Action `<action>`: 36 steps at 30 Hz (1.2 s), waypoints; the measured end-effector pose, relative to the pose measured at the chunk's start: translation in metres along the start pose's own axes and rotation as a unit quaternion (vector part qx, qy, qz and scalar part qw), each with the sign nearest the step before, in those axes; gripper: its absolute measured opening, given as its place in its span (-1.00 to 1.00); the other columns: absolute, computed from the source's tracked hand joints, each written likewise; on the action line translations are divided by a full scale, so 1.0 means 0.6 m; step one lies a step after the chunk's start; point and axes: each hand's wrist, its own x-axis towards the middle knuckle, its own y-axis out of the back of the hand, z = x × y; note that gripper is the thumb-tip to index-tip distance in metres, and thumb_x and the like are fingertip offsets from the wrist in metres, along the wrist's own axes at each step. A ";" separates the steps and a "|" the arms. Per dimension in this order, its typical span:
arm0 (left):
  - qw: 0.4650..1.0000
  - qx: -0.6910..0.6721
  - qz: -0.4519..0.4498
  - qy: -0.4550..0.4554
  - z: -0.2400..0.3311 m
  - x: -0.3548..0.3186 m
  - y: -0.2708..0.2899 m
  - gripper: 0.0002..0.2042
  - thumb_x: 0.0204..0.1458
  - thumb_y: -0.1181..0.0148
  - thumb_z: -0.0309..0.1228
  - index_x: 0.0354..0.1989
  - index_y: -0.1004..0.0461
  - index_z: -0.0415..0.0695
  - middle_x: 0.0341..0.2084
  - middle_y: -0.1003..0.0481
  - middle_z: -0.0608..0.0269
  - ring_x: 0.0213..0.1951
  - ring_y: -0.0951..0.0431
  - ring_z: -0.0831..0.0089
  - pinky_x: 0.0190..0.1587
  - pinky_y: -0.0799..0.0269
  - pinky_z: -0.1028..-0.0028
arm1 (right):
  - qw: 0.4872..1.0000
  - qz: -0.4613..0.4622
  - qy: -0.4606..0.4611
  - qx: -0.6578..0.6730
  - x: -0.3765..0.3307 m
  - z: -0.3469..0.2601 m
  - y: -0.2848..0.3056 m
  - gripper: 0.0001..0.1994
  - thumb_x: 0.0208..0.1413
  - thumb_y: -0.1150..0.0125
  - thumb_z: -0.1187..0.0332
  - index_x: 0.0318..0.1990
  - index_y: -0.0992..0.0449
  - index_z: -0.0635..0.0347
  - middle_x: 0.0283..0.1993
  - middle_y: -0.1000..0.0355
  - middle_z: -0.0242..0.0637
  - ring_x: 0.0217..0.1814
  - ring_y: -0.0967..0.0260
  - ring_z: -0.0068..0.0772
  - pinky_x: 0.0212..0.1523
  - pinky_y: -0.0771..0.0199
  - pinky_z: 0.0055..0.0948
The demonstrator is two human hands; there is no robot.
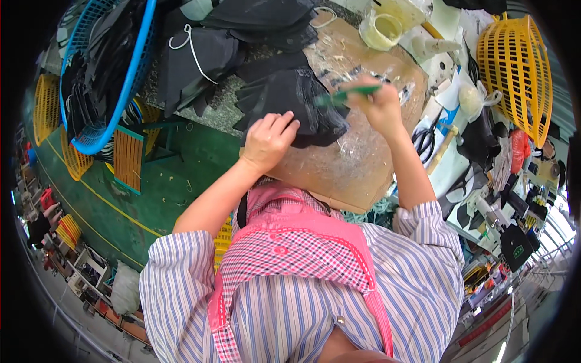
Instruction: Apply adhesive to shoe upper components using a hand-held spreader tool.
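A fanned stack of black, jagged-edged sheet pieces [284, 100] lies on the glue-stained cardboard [363, 166] in front of me. My left hand [270, 142] rests on the near edge of the stack, fingers laid flat and pressing down on it. My right hand [378, 107] is closed round a green-handled brush [345, 95], smeared by motion. Its tip points left, over the right part of the black pieces. Whether the tip touches them I cannot tell.
More black pieces [203, 57] tied with white cord lie at the far left. A blue basket [130, 78] of black pieces stands left. Beyond the cardboard is a glue-crusted pot [381, 31]. Black-handled scissors [425, 140] and a yellow basket [514, 78] are at right.
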 end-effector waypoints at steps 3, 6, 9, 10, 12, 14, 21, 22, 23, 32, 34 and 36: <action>1.000 -0.012 0.000 -0.011 -0.003 0.011 0.004 -0.80 -0.32 -0.07 -0.44 -0.43 -0.45 -0.12 -0.33 -0.43 0.26 -0.37 -0.40 0.43 -0.41 -0.36 0.48 | 0.996 0.091 -0.003 -0.006 0.014 -0.002 -0.022 -0.94 -0.21 -0.17 0.49 -0.49 -0.45 0.19 -0.61 -0.34 -0.28 -0.54 -0.31 -0.44 -0.48 -0.27 -0.55; 1.000 -0.023 0.012 0.008 -0.006 0.010 0.001 -0.84 -0.34 -0.12 -0.45 -0.48 -0.46 -0.12 -0.39 -0.46 0.28 -0.41 -0.42 0.41 -0.43 -0.36 0.49 | 0.999 -0.033 0.007 0.010 -0.056 -0.003 -0.030 -0.92 -0.20 -0.16 0.51 -0.47 -0.46 0.16 -0.61 -0.32 -0.26 -0.54 -0.31 -0.40 -0.47 -0.27 -0.55; 0.971 -0.154 -0.052 0.177 -0.016 0.041 0.022 -0.91 -0.29 -0.17 -0.40 -0.57 -0.47 -0.10 -0.53 -0.48 0.22 -0.50 -0.45 0.30 -0.43 -0.36 0.42 | 0.988 0.060 -0.040 0.139 -0.059 0.005 0.011 -0.93 -0.16 -0.14 0.51 -0.45 -0.45 0.19 -0.56 -0.36 -0.33 -0.52 -0.31 -0.54 -0.47 -0.27 -0.57; 0.924 -0.214 -0.115 0.294 -0.026 0.069 0.042 -0.92 -0.27 -0.16 -0.41 -0.56 -0.47 -0.12 -0.56 -0.46 0.15 -0.50 -0.46 0.26 -0.41 -0.35 0.39 | 0.956 0.156 -0.070 0.237 -0.050 0.002 0.024 -0.94 -0.15 -0.14 0.51 -0.44 -0.45 0.21 -0.54 -0.37 -0.36 -0.51 -0.30 -0.60 -0.47 -0.27 -0.58; 0.835 -0.398 -0.089 0.368 -0.108 0.084 0.031 -0.84 -0.20 -0.14 -0.35 -0.57 -0.42 -0.19 -0.70 -0.38 0.16 -0.64 -0.33 0.41 -0.49 -0.25 0.45 | 0.955 0.160 -0.039 0.246 -0.021 -0.006 0.027 -0.94 -0.13 -0.12 0.52 -0.44 -0.44 0.22 -0.53 -0.37 -0.38 -0.49 -0.29 -0.63 -0.47 -0.26 -0.59; 0.907 -0.245 0.037 0.342 -0.157 0.128 0.059 -0.77 -0.18 -0.15 -0.29 -0.59 -0.38 -0.23 -0.73 -0.34 0.18 -0.66 -0.25 0.48 -0.53 -0.21 0.47 | 0.952 0.171 -0.017 0.252 -0.005 -0.003 0.018 -0.95 -0.11 -0.10 0.53 -0.43 -0.44 0.24 -0.51 -0.37 -0.40 -0.48 -0.28 -0.66 -0.47 -0.26 -0.60; 0.953 -0.081 0.047 0.289 -0.195 0.286 0.167 -0.43 -0.31 -0.26 -0.23 -0.07 -0.29 -0.22 -0.18 -0.32 0.05 -0.14 -0.28 0.16 -0.11 -0.24 0.34 | 0.985 0.053 0.149 0.073 0.072 -0.019 -0.032 -0.87 -0.17 -0.15 0.54 -0.39 -0.45 0.17 -0.49 -0.35 -0.29 -0.47 -0.30 -0.38 -0.44 -0.28 -0.53; 0.954 0.198 0.113 0.196 -0.186 0.276 0.150 -0.46 -0.28 -0.26 -0.29 -0.08 -0.29 -0.24 -0.26 -0.37 0.08 -0.21 -0.36 0.23 -0.18 -0.30 0.39 | 0.985 0.049 0.149 0.073 0.077 -0.021 -0.035 -0.87 -0.17 -0.15 0.54 -0.39 -0.45 0.17 -0.49 -0.35 -0.29 -0.47 -0.30 -0.38 -0.44 -0.28 -0.53; 0.958 0.193 0.187 0.104 -0.196 0.263 0.139 -0.51 -0.25 -0.23 -0.38 -0.08 -0.28 -0.25 -0.27 -0.37 0.11 -0.22 -0.36 0.29 -0.20 -0.30 0.41 | 0.983 0.042 0.178 0.024 0.084 -0.017 -0.039 -0.86 -0.19 -0.14 0.57 -0.39 -0.45 0.21 -0.48 -0.35 -0.28 -0.45 -0.31 -0.36 -0.42 -0.28 -0.52; 0.968 -0.143 -0.072 0.194 -0.071 0.022 0.021 -0.32 -0.51 -0.37 -0.31 -0.07 -0.29 -0.21 -0.14 -0.24 0.11 -0.07 -0.20 0.14 -0.02 -0.18 0.31 | 0.989 -0.105 0.096 -0.046 -0.022 0.019 0.037 -0.81 -0.28 -0.16 0.60 -0.40 -0.45 0.20 -0.47 -0.37 -0.29 -0.41 -0.34 -0.35 -0.41 -0.31 -0.46; 0.971 -0.131 -0.069 0.189 -0.072 0.022 0.023 -0.32 -0.52 -0.37 -0.31 -0.07 -0.29 -0.21 -0.15 -0.24 0.11 -0.08 -0.21 0.15 -0.03 -0.18 0.31 | 0.997 0.029 0.054 0.047 -0.017 0.015 0.069 -0.85 -0.19 -0.13 0.57 -0.37 -0.45 0.24 -0.46 -0.40 -0.34 -0.44 -0.34 -0.51 -0.44 -0.31 -0.53; 0.975 -0.119 -0.068 0.172 -0.074 0.030 0.019 -0.31 -0.54 -0.37 -0.32 -0.07 -0.28 -0.21 -0.15 -0.24 0.11 -0.09 -0.21 0.16 -0.04 -0.19 0.32 | 0.961 0.249 0.079 0.085 0.028 0.050 0.116 -0.89 -0.06 -0.06 0.51 -0.35 -0.46 0.29 -0.50 -0.39 -0.39 -0.52 -0.28 -0.63 -0.51 -0.26 -0.65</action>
